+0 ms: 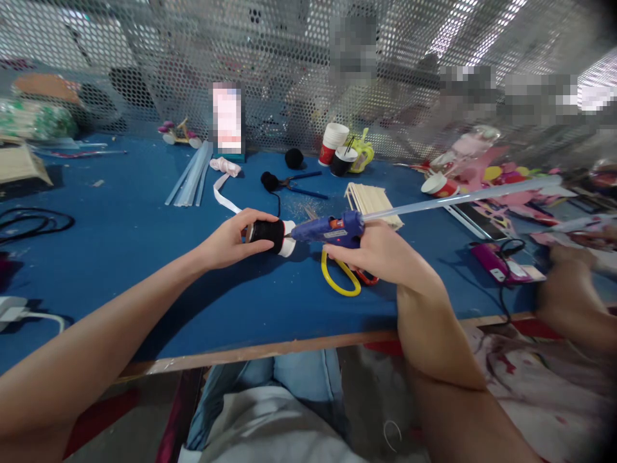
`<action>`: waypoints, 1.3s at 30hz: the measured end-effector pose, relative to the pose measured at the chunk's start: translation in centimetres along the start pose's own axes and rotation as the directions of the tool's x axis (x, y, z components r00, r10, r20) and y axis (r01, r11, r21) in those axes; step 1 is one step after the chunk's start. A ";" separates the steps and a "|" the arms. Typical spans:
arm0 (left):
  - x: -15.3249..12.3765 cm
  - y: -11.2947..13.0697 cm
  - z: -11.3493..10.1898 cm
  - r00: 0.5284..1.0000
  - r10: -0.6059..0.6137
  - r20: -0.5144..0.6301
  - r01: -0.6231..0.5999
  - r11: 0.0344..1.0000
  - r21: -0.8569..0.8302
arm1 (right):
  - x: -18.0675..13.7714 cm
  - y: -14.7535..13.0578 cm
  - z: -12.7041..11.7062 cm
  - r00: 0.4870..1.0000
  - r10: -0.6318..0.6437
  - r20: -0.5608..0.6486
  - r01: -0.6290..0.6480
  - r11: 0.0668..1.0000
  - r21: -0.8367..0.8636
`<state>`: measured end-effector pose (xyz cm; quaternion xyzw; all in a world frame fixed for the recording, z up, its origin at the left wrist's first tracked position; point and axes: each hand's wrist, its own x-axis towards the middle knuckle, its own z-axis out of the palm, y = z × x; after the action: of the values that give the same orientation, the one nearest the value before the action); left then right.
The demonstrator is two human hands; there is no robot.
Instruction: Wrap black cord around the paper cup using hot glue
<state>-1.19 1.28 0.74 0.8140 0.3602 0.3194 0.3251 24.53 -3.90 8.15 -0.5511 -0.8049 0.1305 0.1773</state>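
My left hand point(236, 239) is closed around a small paper cup point(268, 236) wrapped in black yarn, lying on its side in the grip. Its white end points right. In my right hand point(380, 251) is a blue glue gun point(330, 229), with a long clear glue stick point(434, 204) sticking out of its back. The gun's nozzle is at the cup's right part; whether it touches cannot be made out. Yellow-handled scissors point(337, 283) lie beneath the gun. A white ribbon point(222, 196) runs behind my left hand from a pink-white bundle point(225, 166).
Behind are loose glue sticks point(190, 177), a phone point(227, 122), blue-handled pliers point(301, 183), black yarn balls point(294, 158), stacked paper cups point(333, 143) and wooden sticks point(373, 200). At right lie a purple box point(501, 262) and another person's arm point(573, 289). Perforated metal mesh point(289, 77) borders the back.
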 end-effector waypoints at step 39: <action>0.0 0.4 -0.2 0.999 -0.033 0.009 0.033 0.999 0.036 | -0.8 -0.8 0.2 0.996 -0.090 -0.019 0.087 0.987 -0.138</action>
<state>-1.15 1.14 1.12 0.8151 0.3776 0.3036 0.3174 24.04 -4.88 8.13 -0.5274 -0.8333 0.0602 0.1546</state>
